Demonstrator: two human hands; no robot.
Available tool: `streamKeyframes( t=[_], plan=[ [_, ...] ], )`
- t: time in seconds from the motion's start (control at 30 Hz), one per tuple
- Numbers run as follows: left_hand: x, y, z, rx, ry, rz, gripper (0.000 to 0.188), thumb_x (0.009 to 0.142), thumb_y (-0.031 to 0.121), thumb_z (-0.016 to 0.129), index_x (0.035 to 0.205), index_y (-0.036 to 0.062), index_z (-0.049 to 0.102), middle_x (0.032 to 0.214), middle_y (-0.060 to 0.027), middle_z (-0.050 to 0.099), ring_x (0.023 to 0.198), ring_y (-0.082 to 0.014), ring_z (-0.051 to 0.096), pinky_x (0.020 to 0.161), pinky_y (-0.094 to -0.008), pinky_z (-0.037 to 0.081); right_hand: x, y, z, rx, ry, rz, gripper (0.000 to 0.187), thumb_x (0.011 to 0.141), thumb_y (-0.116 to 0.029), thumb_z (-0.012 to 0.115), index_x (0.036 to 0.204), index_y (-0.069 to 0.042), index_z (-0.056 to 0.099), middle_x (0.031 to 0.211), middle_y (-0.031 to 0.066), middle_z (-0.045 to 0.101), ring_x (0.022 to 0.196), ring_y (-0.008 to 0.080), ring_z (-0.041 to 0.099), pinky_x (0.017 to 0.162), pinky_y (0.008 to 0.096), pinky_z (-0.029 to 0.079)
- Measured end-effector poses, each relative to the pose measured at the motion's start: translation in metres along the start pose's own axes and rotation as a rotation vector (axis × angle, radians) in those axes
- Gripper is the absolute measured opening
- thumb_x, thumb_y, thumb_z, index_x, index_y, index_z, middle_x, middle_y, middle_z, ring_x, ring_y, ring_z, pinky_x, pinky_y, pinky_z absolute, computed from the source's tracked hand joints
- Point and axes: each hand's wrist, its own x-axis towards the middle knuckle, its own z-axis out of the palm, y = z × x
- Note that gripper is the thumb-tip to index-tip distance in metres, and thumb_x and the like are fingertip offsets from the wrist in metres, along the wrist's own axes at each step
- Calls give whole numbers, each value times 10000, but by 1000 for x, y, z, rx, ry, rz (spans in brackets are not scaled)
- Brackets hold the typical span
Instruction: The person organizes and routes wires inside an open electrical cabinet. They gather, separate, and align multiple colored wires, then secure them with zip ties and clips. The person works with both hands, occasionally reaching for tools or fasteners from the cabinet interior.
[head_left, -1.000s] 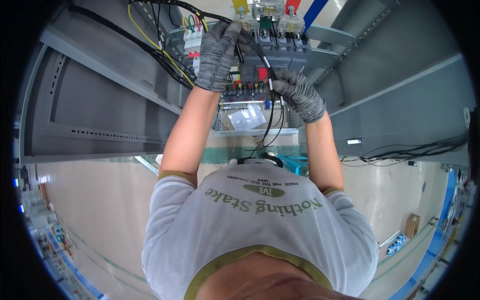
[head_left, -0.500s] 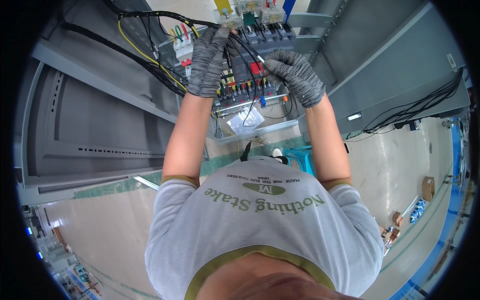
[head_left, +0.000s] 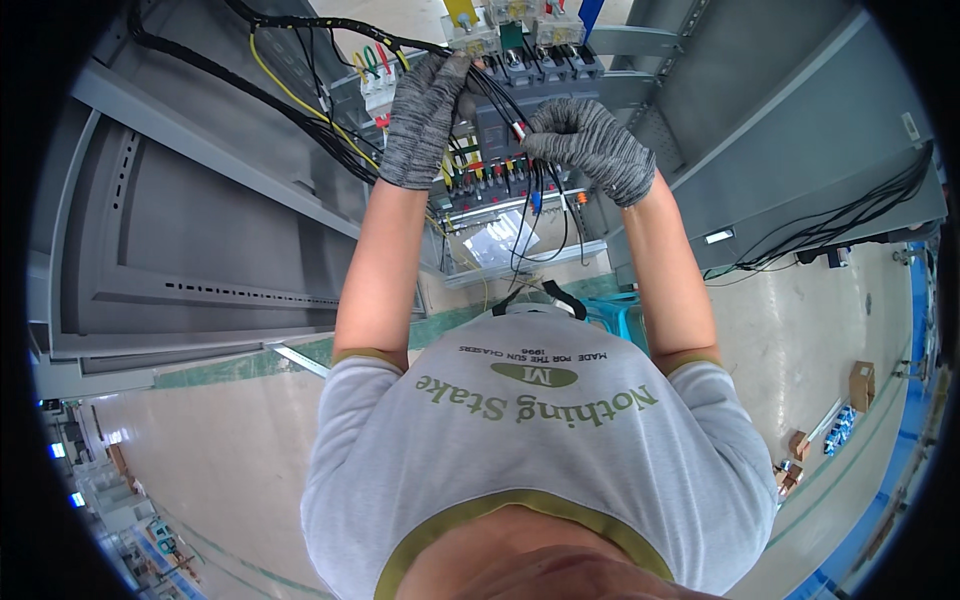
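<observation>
Fingers of the left hand (head_left: 425, 120), gloved in grey knit, curl together around a bundle of thin black wires (head_left: 490, 90) near the top of the grey breaker block (head_left: 505, 125) in the open cabinet (head_left: 200, 230). The right hand (head_left: 590, 145), gloved the same way, pinches one wire with a red and white tip (head_left: 519, 131) between thumb and forefinger, just in front of the block.

Compared with a second ago, both hands sit lower in the view and closer together, and the right hand has come up from below the block to its face, so the tipped wire is now level with the block instead of hanging near the lower row of terminals (head_left: 490, 180). I judge the wiring work has moved from sorting the bundle to handling one single wire end.

Small coloured sleeves, red, yellow, green and blue, mark the wire ends along the terminals. A clear plastic bag with a white sheet (head_left: 500, 240) lies on the ledge below them. Far off on the pale floor (head_left: 200, 470) to the right stand small brown cardboard boxes (head_left: 860, 385), beside a blue strip.
</observation>
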Motion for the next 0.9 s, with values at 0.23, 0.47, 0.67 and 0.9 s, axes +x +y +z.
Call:
streamKeyframes(
  t=[0.23,0.47,0.67,0.9],
  plan=[
    [-1,4,5,-33,7,-25,294,941,309,530,978,32,623,781,-43,640,652,-105,611,548,-216,464,1,-5,1,-93,23,-16,211,753,-212,743,825,-26,676,696,11,609,647,87,530,594,254,427],
    [4,-1,4,6,8,36,318,947,323,512,986,29,625,795,-57,648,640,-110,609,550,-233,468,2,-5,-4,-58,2,9,177,737,-145,728,843,-12,681,717,52,655,660,103,581,630,262,473],
    [6,-4,4,32,27,59,333,945,346,508,970,40,639,802,-39,656,633,-100,590,562,-220,464,-5,13,-13,127,-110,-17,260,841,-222,654,986,-7,636,808,32,635,744,102,563,698,269,465],
    [14,-6,2,13,29,8,273,920,315,565,937,46,610,755,-31,640,620,-93,606,551,-214,481,-36,41,-33,154,-116,83,196,800,-154,687,942,-28,636,862,58,673,773,121,619,676,254,502]
  ],
)
